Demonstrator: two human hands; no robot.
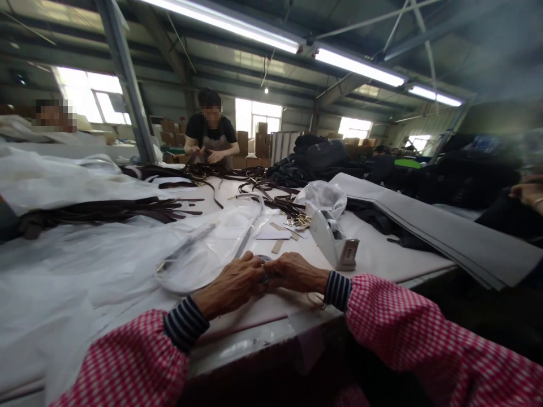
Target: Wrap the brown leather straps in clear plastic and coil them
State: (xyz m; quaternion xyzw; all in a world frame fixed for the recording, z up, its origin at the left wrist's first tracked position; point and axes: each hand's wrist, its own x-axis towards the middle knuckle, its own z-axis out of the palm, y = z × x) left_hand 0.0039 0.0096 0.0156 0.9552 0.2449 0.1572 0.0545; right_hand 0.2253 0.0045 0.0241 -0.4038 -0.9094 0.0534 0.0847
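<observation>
My left hand (232, 284) and my right hand (296, 272) meet at the near edge of a white worktable (382, 257). Both have their fingers curled together around a small dark item between them; I cannot make it out. Just beyond my fingers lie clear plastic bags (203, 249) with straps inside. A white tape dispenser (335, 240) stands a little to the right of my right hand. Small tan paper slips (278, 244) lie past my fingertips.
Dark brown straps (102, 210) lie in a pile at the left and more spread across the far table (254, 186). Grey sheets (445, 232) are stacked at right. A person in a black shirt (211, 135) handles straps at the far end. Black bags (322, 152) sit behind.
</observation>
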